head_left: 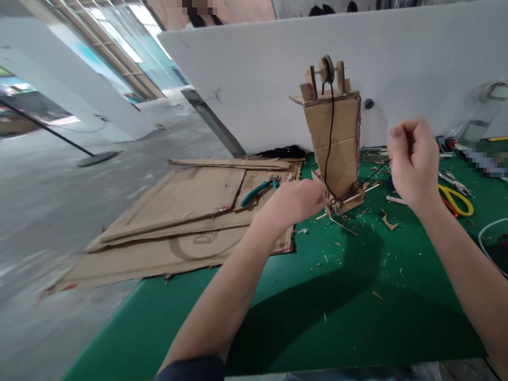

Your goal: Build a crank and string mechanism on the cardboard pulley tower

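A tall cardboard tower [335, 143] stands on the green table [317, 296], with a wooden spool and axle [327, 71] on top. A black string [330, 137] runs down from the spool to a knot by the tower's base. My left hand [296, 203] is closed at the base, pinching the string's lower end and a thin stick there. Raised to the right of the tower, my right hand [413, 159] is closed in a loose fist, and a taut black strand [369, 180] leads from the base toward it.
Flat cardboard sheets [178, 222] overhang the table's left edge, with teal-handled pliers [260, 190] on them. Yellow-handled scissors [458, 198] and metal tools lie at the right. Wood scraps and shavings litter the green surface. A white partition wall [397, 63] stands behind.
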`<state>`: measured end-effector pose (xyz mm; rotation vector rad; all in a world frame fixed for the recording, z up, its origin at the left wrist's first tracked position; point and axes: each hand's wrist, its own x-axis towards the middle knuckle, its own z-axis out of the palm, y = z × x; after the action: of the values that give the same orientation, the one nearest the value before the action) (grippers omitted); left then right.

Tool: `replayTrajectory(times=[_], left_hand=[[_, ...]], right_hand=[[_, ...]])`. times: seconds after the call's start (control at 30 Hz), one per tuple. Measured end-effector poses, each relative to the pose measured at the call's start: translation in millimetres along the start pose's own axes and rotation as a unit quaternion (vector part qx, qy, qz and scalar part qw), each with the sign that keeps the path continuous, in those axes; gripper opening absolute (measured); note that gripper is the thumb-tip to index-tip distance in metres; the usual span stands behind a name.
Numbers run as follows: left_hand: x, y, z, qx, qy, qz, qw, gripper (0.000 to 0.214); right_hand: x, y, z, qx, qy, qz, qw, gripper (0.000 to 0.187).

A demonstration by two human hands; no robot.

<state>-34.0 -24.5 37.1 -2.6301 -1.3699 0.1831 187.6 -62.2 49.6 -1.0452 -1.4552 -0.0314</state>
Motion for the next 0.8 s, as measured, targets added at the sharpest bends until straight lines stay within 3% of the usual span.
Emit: replayTrajectory(times=[0.07,0.1,0.2,0.33,0.57,0.63,0.7,0.8], left_hand=[[3,-6,5.7,0.006,-0.064,-0.021,0.998,0.035],[5,-7,8.8,0.001,-0.067,-0.035,0.997,0.038],[14,-4,18.1,-0.064,-0.006,-0.071,0.995,0.043],[23,10,29.7,-0.192,0.065,-0.080,0.976,0.040],[16,34,30.7,-0.136,0.193,-0.101,0.966,0.033],[16,29,31.2,-0.156,0.258,-0.145,0.942,0.030],[20,20,35.3,-0.200,0.321,-0.187,0.907,0.041],[31,10,46.8,-0.290,0.362,-0.166,0.871,0.070]], right_hand=[[3,1,-5,-0.017,0.030,-0.012,0.999,0.032],[4,1,-6,-0.021,0.038,-0.016,0.999,0.032],[2,-2,-6,-0.019,0.022,-0.021,0.999,0.034],[-6,-19,-3,0.001,-0.066,0.001,0.998,0.039],[-3,-33,-10,-0.040,-0.154,0.001,0.987,0.035],[-1,-25,-9,-0.095,-0.221,0.007,0.971,0.030],[-2,-14,-4,-0.163,-0.303,0.032,0.939,0.030],[-11,9,9,-0.247,-0.414,0.067,0.874,0.040]])
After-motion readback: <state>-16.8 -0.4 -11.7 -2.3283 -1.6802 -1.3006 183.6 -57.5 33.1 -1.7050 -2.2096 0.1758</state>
